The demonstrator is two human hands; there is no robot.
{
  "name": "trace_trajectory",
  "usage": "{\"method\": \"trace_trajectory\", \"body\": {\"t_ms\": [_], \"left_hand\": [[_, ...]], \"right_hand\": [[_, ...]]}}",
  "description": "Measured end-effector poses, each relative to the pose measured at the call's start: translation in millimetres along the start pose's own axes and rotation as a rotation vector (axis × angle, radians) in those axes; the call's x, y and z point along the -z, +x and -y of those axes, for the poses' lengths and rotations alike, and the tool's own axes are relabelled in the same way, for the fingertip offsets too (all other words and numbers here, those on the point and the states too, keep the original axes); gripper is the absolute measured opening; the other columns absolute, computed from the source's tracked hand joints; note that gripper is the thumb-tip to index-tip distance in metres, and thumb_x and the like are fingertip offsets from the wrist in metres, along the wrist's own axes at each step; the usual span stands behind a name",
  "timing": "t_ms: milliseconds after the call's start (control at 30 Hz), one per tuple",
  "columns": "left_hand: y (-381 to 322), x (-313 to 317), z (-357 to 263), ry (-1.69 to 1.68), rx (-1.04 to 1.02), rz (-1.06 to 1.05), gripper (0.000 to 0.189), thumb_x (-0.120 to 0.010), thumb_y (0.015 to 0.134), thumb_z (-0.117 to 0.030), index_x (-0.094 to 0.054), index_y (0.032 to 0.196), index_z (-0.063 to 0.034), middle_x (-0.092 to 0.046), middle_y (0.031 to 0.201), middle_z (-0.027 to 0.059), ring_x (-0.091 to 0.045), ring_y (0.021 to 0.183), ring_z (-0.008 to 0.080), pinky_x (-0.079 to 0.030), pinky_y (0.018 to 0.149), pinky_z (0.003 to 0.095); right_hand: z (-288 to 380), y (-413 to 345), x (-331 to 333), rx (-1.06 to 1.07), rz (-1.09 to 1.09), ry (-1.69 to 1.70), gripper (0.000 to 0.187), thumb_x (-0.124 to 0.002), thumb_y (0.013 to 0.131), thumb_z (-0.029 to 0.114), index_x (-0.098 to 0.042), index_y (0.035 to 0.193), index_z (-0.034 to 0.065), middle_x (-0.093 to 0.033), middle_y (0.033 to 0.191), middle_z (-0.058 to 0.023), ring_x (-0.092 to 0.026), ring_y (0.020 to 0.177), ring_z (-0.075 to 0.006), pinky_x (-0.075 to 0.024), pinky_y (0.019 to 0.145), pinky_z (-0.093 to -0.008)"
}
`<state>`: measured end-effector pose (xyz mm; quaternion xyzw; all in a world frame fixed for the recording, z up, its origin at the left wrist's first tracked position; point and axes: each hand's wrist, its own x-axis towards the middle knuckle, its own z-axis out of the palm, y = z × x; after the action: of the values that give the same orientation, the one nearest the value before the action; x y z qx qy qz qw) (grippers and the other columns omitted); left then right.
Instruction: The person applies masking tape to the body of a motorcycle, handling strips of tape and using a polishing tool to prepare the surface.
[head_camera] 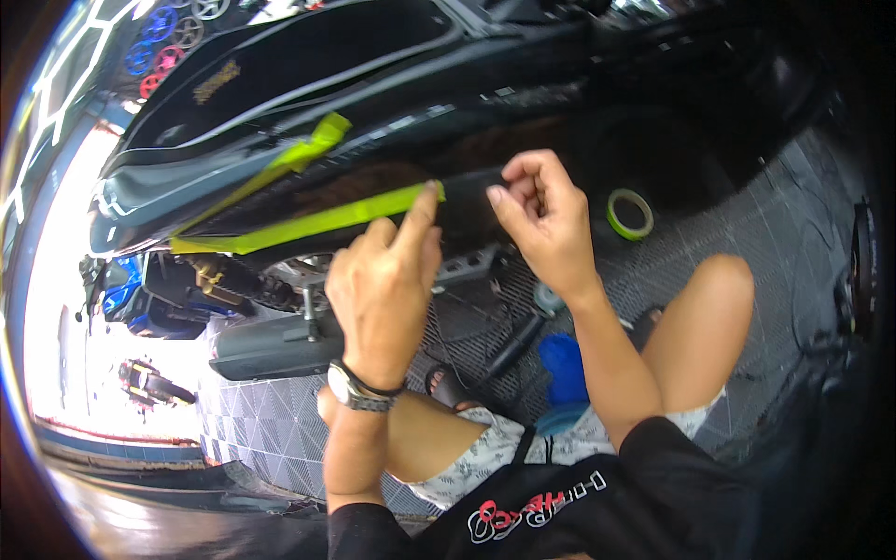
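My left hand (392,273), with a wristwatch on its wrist, presses its index fingertip on the right end of a yellow-green tape strip (336,215). The strip lies along the lower edge of a glossy black motor scooter body panel (476,147). A second yellow-green tape strip (280,164) slants above it, its upper end folded or bunched; the two meet at the left. To the right, my right hand (535,203) is raised before the panel, thumb and curled fingers close together; whether anything thin is between them cannot be told. A roll of green tape (630,214) is farther right.
Below the panel are a black exhaust muffler (280,346) and a shock absorber (245,280). A dark tool (514,343) and a blue cloth-like item (563,367) lie near my legs on the tiled floor (259,427). Other motorcycles stand at the left, one blue (122,283).
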<state>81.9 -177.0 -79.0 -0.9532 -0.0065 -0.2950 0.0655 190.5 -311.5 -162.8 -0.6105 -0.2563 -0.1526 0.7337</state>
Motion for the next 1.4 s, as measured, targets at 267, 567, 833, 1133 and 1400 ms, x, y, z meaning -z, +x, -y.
{"method": "trace_trajectory", "body": {"t_ms": [267,567,833,1133,1400], "left_hand": [[-2.5,-1.0,-15.3,-0.243,-0.223,0.195,0.044,-0.075,0.085,-0.022,-0.067,0.128,-0.0223,-0.060,0.075,0.0073,-0.064,0.064,0.0254,-0.049,0.058,0.0372],[-65.9,-134.4,-56.9,-0.453,-0.618,0.981,0.041,-0.079,0.081,-0.036,-0.068,0.110,-0.0096,-0.073,0.101,0.0204,-0.071,0.095,0.0377,-0.058,0.081,0.0464],[-146.6,-314.5,-81.4,-0.354,-0.404,0.886,0.084,-0.082,0.076,-0.032,-0.040,0.147,-0.0215,-0.040,0.151,0.0251,-0.049,0.131,0.0488,-0.050,0.100,0.0566],[-159.0,-366.0,-88.6,-0.289,-0.255,0.992,0.084,-0.087,0.073,-0.035,-0.043,0.145,-0.0232,-0.048,0.138,0.0303,-0.057,0.121,0.0495,-0.055,0.093,0.0543],[-162.8,-396.4,-77.0,-0.562,-0.223,0.883,0.071,-0.081,0.074,-0.035,-0.055,0.139,-0.0199,-0.069,0.112,0.0267,-0.065,0.107,0.0434,-0.052,0.093,0.0516]], "right_hand": [[29.8,-3.9,73.6,0.012,-0.112,-0.102,0.010,-0.072,0.093,0.013,-0.065,0.096,0.0060,-0.058,0.071,0.0060,-0.048,0.060,-0.0004,-0.0383,0.054,-0.0175],[115.8,-45.7,178.3,-0.065,-0.025,-0.473,0.011,-0.069,0.095,0.013,-0.064,0.101,0.0046,-0.057,0.077,0.0054,-0.050,0.068,-0.0010,-0.0391,0.058,-0.0174],[147.7,-122.9,261.5,-0.186,-0.226,-0.609,0.014,-0.074,0.090,0.013,-0.066,0.097,0.0042,-0.058,0.075,0.0050,-0.051,0.067,-0.0023,-0.0421,0.061,-0.0196],[132.5,-163.5,296.0,-0.238,-0.361,-0.398,0.015,-0.075,0.091,0.014,-0.066,0.098,0.0044,-0.062,0.079,0.0048,-0.055,0.070,-0.0014,-0.0445,0.063,-0.0189],[157.2,-157.6,282.2,-0.216,-0.333,-0.339,0.014,-0.073,0.092,0.013,-0.064,0.101,0.0062,-0.061,0.081,0.0037,-0.056,0.071,-0.0030,-0.0451,0.063,-0.0198]]}}
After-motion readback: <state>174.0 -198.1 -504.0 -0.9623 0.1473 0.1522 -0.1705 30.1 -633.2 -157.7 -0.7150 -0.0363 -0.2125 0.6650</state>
